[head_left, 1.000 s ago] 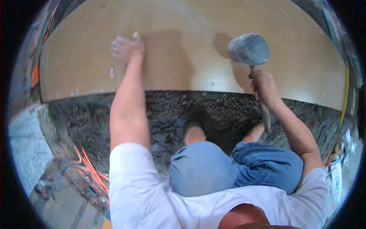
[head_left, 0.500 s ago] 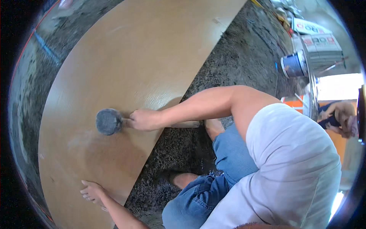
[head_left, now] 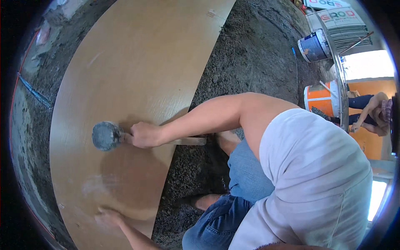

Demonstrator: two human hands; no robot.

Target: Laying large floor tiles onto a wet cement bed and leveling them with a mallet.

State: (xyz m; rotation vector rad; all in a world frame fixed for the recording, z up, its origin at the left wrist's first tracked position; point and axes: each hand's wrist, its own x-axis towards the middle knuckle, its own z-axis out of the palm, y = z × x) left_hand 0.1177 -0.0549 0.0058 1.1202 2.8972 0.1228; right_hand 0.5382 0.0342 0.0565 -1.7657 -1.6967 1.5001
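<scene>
A straight edge of the board [head_left: 146, 54] runs behind the right hand [head_left: 146, 134], bare board to its right; it grips the mallet [head_left: 106, 136], head just ahead. The left hand [head_left: 110, 217], blurred, rests open on the board.

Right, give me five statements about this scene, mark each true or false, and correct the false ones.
1. The right hand's grip is closed on a mallet. True.
2. The left hand's grip is on the mallet too. False: it is at the tan panel, apart from the mallet.
3. The person's shirt is black. False: it is white.
4. A blue-and-white bucket and an orange-and-white bucket are both in view. True.
5. The mallet's head is bright red. False: it is dark grey.
</scene>
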